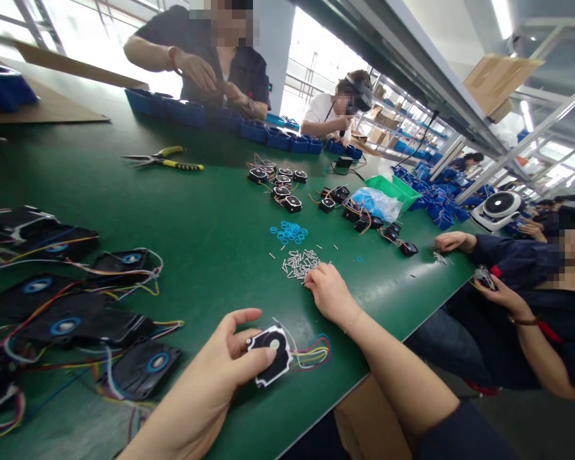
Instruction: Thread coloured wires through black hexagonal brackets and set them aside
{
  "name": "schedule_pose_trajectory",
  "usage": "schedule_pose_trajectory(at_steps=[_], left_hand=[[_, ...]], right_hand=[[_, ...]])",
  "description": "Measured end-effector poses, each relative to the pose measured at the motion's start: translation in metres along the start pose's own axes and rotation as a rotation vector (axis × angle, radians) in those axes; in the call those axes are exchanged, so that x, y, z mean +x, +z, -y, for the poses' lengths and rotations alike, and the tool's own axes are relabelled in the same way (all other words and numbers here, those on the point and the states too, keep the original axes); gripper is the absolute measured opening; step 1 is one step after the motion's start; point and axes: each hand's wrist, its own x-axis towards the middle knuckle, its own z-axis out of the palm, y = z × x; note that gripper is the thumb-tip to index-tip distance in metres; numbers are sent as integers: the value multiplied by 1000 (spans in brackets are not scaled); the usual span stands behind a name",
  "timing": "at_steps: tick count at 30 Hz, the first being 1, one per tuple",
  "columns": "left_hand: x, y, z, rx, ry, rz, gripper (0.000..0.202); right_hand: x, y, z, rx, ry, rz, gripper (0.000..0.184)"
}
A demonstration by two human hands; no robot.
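Observation:
My left hand (237, 358) grips a small black wired unit (268, 364) with white edges and a pale round centre, the thumb pressed on its face. Thin coloured wires (316, 354) trail from its right side over the green table. Beyond it, my right hand (329, 292) is at the near right edge of a pile of small metal pins (297, 263). Its fingertips are pinched together, and whatever they hold is hidden. Just behind the pins lies a heap of blue rings (290, 232).
Black wired housings (76, 316) with blue rings spread across the left. Yellow-handled pliers (163, 160) lie farther back. More small black units (287, 185) and a green bin (393, 190) stand toward the back right. Co-workers sit opposite and at right, one with a hand (453, 241) on the table.

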Motion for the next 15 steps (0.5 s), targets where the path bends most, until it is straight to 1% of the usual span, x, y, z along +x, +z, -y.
schedule_pose_trajectory(at_steps=[1,2,3,5,6,7,9,13,15], left_hand=[[1,1,1,5,8,-1,68],[1,2,2,9,14,12,68],[1,2,3,18,20,30,69],[0,4,3,27,20,62,69],[0,5,2,28,14,68,68],[-1,6,2,25,9,67,68],[-3,6,1,18,5,61,66],[-2,4,1,21,11,82,66],[-1,2,3,19,7,94,65]], right_hand=[[-4,-6,9,118,25,9,9],[-8,-13,19,303,63,39,7],[-12,-20,30,539,113,92,8],[-20,-31,52,1007,222,252,17],[-23,-34,60,1159,264,331,23],[-26,-36,67,1249,295,392,27],[-29,-37,74,1308,330,444,31],[-31,-34,72,1300,325,438,32],[-31,-35,69,1254,302,438,29]])
